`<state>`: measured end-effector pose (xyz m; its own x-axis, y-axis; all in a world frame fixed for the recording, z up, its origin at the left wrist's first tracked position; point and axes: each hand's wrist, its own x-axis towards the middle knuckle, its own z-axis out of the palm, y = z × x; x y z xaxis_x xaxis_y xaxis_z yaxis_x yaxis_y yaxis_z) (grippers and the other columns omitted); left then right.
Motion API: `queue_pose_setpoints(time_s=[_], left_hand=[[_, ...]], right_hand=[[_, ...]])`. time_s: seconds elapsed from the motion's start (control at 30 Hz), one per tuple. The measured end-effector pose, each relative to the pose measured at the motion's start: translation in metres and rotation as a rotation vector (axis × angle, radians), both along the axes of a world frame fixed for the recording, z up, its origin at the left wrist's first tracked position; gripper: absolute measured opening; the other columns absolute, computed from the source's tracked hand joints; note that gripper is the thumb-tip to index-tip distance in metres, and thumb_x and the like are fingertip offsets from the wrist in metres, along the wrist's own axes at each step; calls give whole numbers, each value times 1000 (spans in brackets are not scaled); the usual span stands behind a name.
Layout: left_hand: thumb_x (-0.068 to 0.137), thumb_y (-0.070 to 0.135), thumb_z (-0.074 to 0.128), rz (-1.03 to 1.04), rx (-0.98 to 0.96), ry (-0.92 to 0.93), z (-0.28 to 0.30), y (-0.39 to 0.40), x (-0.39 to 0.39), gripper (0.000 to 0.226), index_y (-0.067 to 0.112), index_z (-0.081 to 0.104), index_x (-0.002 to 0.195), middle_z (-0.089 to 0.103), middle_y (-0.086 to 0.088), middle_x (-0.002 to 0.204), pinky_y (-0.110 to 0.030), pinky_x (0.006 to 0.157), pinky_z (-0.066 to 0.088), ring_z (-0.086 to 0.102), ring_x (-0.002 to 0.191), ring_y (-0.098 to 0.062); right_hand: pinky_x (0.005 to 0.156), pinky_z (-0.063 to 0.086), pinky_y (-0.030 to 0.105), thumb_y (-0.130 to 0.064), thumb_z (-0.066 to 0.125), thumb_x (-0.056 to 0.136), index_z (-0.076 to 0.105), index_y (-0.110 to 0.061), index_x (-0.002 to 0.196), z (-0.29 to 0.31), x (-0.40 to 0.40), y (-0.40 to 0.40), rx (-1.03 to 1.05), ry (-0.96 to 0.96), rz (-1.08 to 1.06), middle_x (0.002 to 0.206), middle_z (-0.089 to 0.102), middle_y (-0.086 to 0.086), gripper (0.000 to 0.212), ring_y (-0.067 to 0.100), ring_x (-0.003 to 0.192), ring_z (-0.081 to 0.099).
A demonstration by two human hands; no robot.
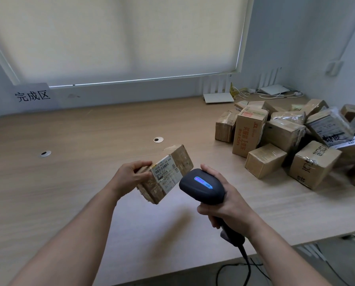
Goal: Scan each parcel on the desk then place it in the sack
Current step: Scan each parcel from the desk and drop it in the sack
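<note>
Small taped brown cardboard parcel (165,174), seemingly light and stiff, was pinched at its left end by the left hand (129,176) while the right hand (226,201) clasped a dark handheld scanner (201,186).

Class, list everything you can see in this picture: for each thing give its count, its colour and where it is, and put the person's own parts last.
Held parcel: one, brown with white label, above the desk.
Scanner: one, dark grey, blue light lit, facing the label.
Parcel pile: many, brown, desk's right side.
Desk: one, light wood.
Sign: one, white, black characters, far left wall.
Routers: two, white, far right of desk.
Blind: one, pale, lowered.
Left hand: grips the held parcel.
Right hand: grips the scanner.
</note>
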<state>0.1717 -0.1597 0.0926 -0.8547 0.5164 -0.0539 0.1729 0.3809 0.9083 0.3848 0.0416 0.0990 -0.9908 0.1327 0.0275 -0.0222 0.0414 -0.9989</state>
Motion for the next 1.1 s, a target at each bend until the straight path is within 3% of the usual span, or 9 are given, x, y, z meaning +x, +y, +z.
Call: queue_pose_setpoints(time_s=[0.13,0.27,0.37,0.43,0.5,0.63,0.8,0.93,1.1], left_hand=[[84,-3,66,-8,4,-5,-1,-3,3,37,18,64,114,66,-6,110,-18,76,49,62,95,-16],[85,-2,65,20,7,-2,-3,-10,6,54,14,52,135,62,-9,117,-17,75,49,61,100,-19],[82,-6,65,59,38,-28,-5,-17,18,71,17,38,144,60,-9,107,-20,65,52,61,90,-16],[71,3,71,120,49,-51,-9,-24,30,78,29,41,138,55,-15,111,-22,62,55,61,92,-20],[55,19,70,199,25,-25,-12,-33,44,66,32,51,117,48,-17,118,-22,68,55,58,102,-24],[71,7,71,377,44,-32,-8,-50,76,55,24,44,115,35,-5,119,-10,64,41,47,105,-18],[76,3,72,580,243,-19,-8,-76,113,65,22,40,129,56,1,113,-26,73,49,57,107,-22],[81,9,72,734,235,20,-6,-88,144,63,26,40,132,60,5,111,-35,84,52,58,107,-19],[83,11,71,855,219,82,0,-106,179,60,21,39,132,59,3,112,-22,76,45,56,105,-16]], right_hand=[[39,43,26,6,75,68,40,-47,136,-1,2,-5,-28,-1,-22,100,60,16,92,25,41,50],[40,43,28,7,76,71,40,-50,134,-1,1,-13,-29,16,-73,95,61,15,92,26,45,50],[39,44,29,-2,77,65,39,-49,134,1,-1,-20,-33,44,-106,101,60,16,91,26,45,50],[39,42,27,-3,75,62,40,-50,132,3,-3,-25,-50,57,-105,96,61,17,91,25,42,48],[39,41,28,-1,75,62,41,-49,131,6,-6,-31,-56,68,-79,95,61,19,91,25,41,46],[39,42,29,15,75,71,41,-46,133,16,-12,-42,-39,93,17,109,59,20,93,25,42,46],[39,41,29,0,74,61,44,-48,130,28,-8,-56,-86,122,126,105,61,16,89,26,42,44],[40,41,30,0,74,61,45,-51,128,34,-3,-65,-86,126,204,102,62,17,89,26,43,44],[40,41,30,0,72,60,45,-51,129,39,1,-81,-78,139,291,93,60,14,90,26,43,45]])
